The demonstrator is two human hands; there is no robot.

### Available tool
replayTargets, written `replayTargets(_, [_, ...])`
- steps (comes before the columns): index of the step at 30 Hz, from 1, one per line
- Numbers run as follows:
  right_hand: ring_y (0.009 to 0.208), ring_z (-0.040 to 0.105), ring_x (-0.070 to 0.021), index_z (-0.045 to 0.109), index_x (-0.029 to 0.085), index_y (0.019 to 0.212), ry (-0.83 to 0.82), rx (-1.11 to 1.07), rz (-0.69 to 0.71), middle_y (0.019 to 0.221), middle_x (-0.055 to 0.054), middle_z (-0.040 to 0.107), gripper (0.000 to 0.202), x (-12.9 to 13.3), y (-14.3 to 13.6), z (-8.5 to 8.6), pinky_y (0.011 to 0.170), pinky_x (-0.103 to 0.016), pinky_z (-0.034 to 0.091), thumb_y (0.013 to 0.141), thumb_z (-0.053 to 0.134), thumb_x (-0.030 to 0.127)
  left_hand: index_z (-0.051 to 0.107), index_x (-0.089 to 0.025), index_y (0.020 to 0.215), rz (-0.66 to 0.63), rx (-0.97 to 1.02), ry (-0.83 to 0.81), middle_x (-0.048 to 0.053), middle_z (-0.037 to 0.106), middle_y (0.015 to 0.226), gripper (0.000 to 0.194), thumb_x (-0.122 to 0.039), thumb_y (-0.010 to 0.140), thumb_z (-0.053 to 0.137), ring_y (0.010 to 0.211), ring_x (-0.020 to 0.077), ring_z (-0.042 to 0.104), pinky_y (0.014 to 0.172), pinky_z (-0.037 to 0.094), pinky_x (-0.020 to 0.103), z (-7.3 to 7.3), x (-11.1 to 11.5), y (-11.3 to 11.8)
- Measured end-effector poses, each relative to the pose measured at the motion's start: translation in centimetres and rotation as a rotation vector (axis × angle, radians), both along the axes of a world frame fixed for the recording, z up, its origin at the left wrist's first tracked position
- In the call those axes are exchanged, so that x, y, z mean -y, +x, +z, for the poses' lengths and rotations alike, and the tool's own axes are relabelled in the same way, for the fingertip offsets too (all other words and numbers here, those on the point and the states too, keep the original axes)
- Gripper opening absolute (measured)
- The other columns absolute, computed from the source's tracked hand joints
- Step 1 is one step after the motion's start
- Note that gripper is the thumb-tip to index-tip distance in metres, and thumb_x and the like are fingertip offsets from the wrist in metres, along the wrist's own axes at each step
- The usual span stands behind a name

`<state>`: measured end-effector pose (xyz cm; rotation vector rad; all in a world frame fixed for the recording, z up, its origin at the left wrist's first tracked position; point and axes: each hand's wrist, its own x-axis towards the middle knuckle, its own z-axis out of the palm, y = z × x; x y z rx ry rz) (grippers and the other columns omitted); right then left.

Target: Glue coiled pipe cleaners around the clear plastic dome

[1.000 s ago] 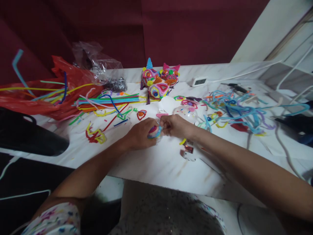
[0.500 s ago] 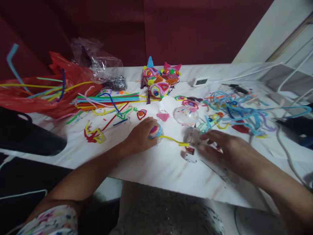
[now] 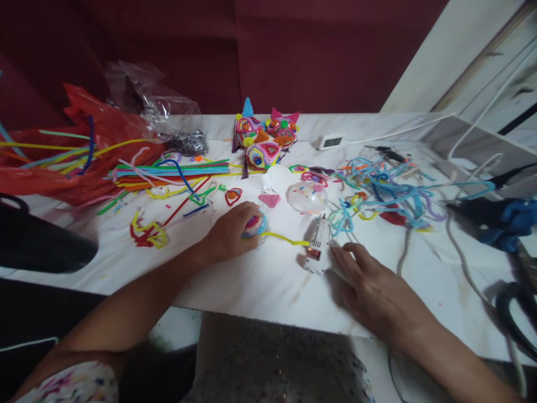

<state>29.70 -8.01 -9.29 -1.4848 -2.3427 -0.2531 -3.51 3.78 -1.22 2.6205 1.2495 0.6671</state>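
My left hand [image 3: 232,232] is curled firmly around a round, palm-held ornament wrapped in coiled blue, pink and purple fuzzy strips [image 3: 254,224], which sits to the left of the white plastic tool with a pointed dark tip and a reddish patch [image 3: 321,232], my landmark here. My fingers cover much of the ornament. From its right side a thin yellow fuzzy strip [image 3: 285,239] stretches across to the tool's left edge.

My right hand [image 3: 373,285] is just right of the tool, fingers loosely bent, their tips beside its right edge. I cannot tell whether they touch it or how far my thumb stands from them, as it is hidden; I see nothing held there.

Behind the tool, slightly to its left, lies a clear plastic dome speckled with colour [image 3: 304,198]; farther left and behind is a pink fuzzy triangle [image 3: 269,199]. Well behind the tool, also leftward, three finished-looking multicoloured ornaments with pointed ears [image 3: 262,154] are grouped together. Behind and to the tool's right spreads a tangle of mostly light-blue fuzzy strips [image 3: 386,182]. All this rests on the white marbled tabletop [image 3: 251,291].
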Motion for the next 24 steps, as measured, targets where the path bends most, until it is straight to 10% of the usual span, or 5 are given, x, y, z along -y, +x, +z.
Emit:
replayTargets(12, [0.121,0.089,-0.0373,0.071,0.039,0.150,-0.143,-0.571,0.091,0.138,-0.012,0.085,0.047,2.4,-0.9,4.6,0.089,-0.045,0.078,0.109,0.057,0.020,0.042,-0.025,0.107,-0.070,0.012,-0.053,0.005,0.050,0.123,0.051,-0.024,0.060,0.062,0.115,0.0219,0.050,0.096,0.041,0.034,0.1,-0.6,-0.6])
replayTargets(24, [0.070,0.073,-0.0243,0.084,0.031,0.103,-0.727,-0.991,0.182,0.090,-0.003,0.082,0.017,2.0,-4.0,3.6,0.060,-0.032,0.061,0.109,0.070,0.038,0.043,-0.022,0.108,-0.139,0.014,-0.111,0.007,0.049,0.125,0.050,-0.020,0.061,0.061,0.119,0.0212,0.047,0.100,0.038,0.035,0.6,-0.7,-0.8])
